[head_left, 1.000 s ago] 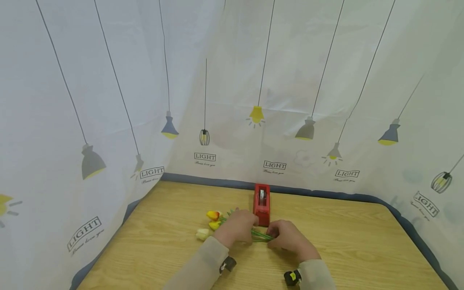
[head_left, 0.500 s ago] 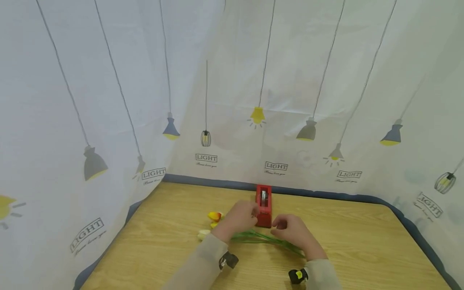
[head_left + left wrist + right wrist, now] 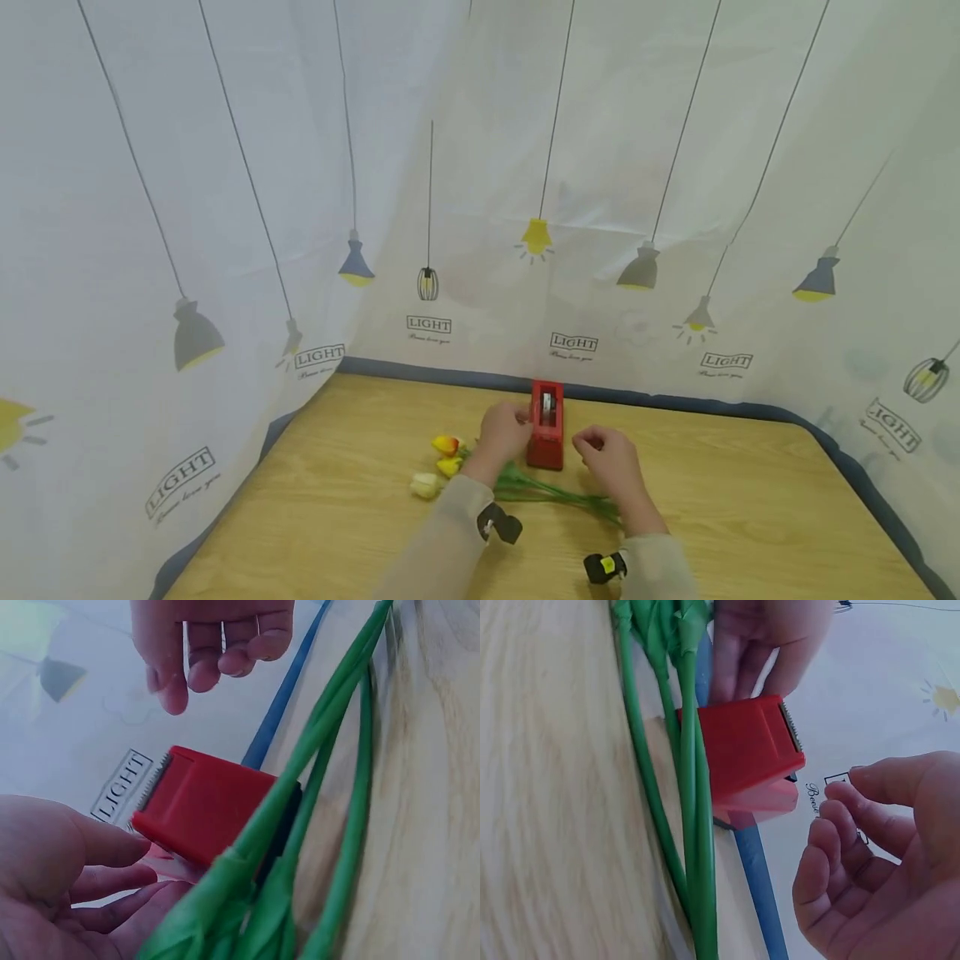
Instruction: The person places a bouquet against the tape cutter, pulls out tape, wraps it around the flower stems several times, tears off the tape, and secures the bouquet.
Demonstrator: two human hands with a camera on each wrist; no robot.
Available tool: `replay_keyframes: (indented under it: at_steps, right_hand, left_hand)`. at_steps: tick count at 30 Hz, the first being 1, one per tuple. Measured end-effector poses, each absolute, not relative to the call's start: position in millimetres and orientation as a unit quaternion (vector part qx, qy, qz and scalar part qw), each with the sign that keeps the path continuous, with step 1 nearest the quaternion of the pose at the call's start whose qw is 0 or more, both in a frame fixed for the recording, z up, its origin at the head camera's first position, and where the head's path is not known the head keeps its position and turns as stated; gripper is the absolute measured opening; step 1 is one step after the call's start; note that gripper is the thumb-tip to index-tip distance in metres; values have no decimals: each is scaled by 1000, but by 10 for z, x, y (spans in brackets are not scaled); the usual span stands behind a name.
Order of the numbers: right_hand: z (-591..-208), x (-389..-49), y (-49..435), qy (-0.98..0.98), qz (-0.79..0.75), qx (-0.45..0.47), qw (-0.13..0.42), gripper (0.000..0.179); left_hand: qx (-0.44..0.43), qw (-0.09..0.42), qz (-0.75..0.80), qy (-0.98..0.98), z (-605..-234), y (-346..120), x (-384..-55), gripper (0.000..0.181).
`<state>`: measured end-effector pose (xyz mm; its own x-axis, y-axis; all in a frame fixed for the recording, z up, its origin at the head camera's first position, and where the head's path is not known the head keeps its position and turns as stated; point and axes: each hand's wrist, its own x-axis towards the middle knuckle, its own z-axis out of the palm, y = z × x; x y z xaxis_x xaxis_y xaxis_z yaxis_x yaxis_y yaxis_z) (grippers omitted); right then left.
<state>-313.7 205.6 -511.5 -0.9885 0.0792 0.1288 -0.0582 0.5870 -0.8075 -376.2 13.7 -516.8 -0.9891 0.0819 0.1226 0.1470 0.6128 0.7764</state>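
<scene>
A red tape dispenser (image 3: 545,450) stands upright on the surface, its long side running away from the person, with an open slot on top and a serrated metal cutter (image 3: 791,727) along the upper edge of its near end. The left hand (image 3: 504,432) has its fingers at the dispenser's left side; the right hand (image 3: 611,462), fingers bent, hovers just to the right of it. Tulips (image 3: 517,479) lie flat in front of the dispenser, heads to the left: one orange and yellow, one yellow, one cream. Their green stems (image 3: 555,490) stretch right, drawing together, and pass below both hands
</scene>
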Motion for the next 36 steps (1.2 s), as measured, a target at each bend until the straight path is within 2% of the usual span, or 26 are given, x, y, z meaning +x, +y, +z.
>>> replay_keyframes:
  at_steps: [5,15,23,36]
  right_hand:
    - [-5114,-3141,2001,-875,479,-27,66,25]
    - [-5159,-3197,1750,-871,480,-80,73,27]
    - [-5225,-3303,1678,-869,488,-73,42,31]
    - [-5237,-3380,1669,-823,563,-69,34,26]
  left_hand:
    - [-38,29,-444,-895,-5304,168,-3806,14]
    - [-33,31,-459,-887,-5343,144,-3783,14]
    - [-29,34,-473,-880,-5353,118,-3761,14]
    - [-27,38,-471,-881,-5318,157,-3776,12]
